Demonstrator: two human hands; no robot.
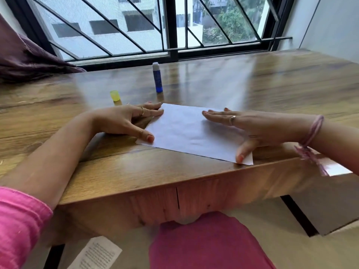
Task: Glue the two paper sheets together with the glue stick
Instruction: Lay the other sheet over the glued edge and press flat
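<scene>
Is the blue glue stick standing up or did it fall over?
Standing up. The blue glue stick stands upright on the table, its whitish tip on top. Its yellow cap sits apart, nearer the left hand.

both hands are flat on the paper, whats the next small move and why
Probably sweep the right hand outward across the paper while the left hand pins its left edge. The glue stick stands uncapped beside its yellow cap, so gluing looks done and pressing is what remains.
</scene>
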